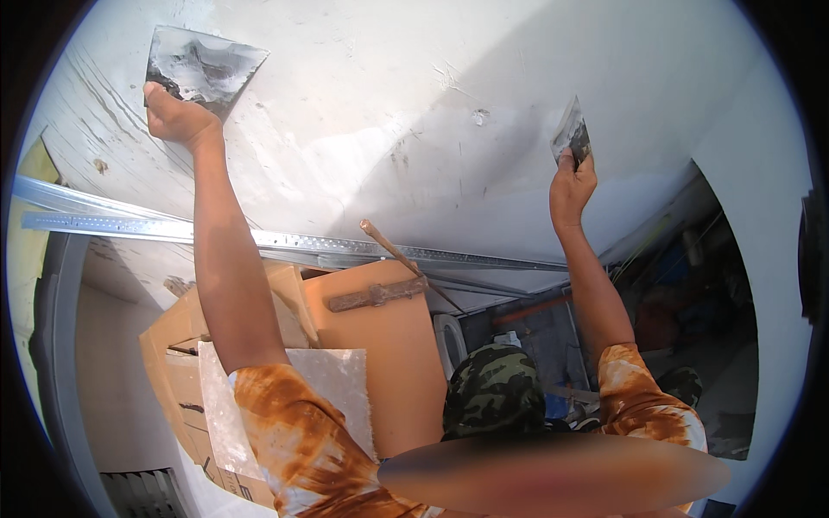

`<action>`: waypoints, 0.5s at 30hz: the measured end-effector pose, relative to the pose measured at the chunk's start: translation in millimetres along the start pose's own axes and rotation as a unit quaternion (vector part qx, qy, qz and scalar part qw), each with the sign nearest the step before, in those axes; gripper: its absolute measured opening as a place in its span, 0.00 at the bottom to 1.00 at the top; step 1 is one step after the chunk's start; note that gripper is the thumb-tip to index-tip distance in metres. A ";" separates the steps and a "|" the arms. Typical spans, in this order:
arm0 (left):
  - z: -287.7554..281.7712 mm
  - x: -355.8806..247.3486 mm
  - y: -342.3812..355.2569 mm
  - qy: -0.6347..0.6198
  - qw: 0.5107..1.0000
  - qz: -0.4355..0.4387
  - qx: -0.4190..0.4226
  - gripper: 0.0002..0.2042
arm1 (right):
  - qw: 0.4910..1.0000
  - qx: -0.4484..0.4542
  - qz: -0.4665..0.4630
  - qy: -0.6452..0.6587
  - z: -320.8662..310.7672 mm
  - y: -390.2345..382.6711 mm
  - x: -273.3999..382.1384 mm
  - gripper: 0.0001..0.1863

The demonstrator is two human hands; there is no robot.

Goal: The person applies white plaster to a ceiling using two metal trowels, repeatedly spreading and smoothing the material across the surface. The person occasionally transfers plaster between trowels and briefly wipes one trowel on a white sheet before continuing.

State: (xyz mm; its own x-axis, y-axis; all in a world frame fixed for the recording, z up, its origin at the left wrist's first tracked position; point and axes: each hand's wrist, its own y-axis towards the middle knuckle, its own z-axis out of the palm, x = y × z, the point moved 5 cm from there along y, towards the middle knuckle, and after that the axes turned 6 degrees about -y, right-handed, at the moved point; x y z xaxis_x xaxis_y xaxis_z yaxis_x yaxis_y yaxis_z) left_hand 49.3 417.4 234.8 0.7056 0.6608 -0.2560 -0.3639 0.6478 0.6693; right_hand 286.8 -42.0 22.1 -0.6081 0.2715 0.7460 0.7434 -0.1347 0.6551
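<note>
Presently, left hand (181, 118) is closed around a wide putty knife (207, 65), upper left; right hand (573, 186) grips a putty blade (572, 127), upper right; open wall (414, 95) between, metal channel (129, 226) below.

The smeared blade (203, 67) at ten o'clock looks metallic; the wall (406, 52) at twelve is matt; metal strips (112, 225) at nine gleam.

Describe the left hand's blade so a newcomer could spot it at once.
A large pale surface fills the upper view. Near its upper left, the left hand grips the wide blade, a flat, flaring plate smeared white and grey. It looks much broader than the narrow blade in the right hand.
</note>
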 end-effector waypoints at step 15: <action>-1.2 7.8 5.3 -0.013 1.000 -0.005 0.026 0.22 | 0.870 0.058 -0.451 -0.188 168.5 -111.9 106.5 0.27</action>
State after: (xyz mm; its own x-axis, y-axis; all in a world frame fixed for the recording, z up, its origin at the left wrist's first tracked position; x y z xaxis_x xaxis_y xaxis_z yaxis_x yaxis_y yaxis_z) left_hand 52.2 426.4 235.5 0.7244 0.6444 -0.2450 -0.3260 0.6333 0.7019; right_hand 185.8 162.6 8.1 -0.8412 0.5124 -0.1725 0.0461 0.3858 0.9214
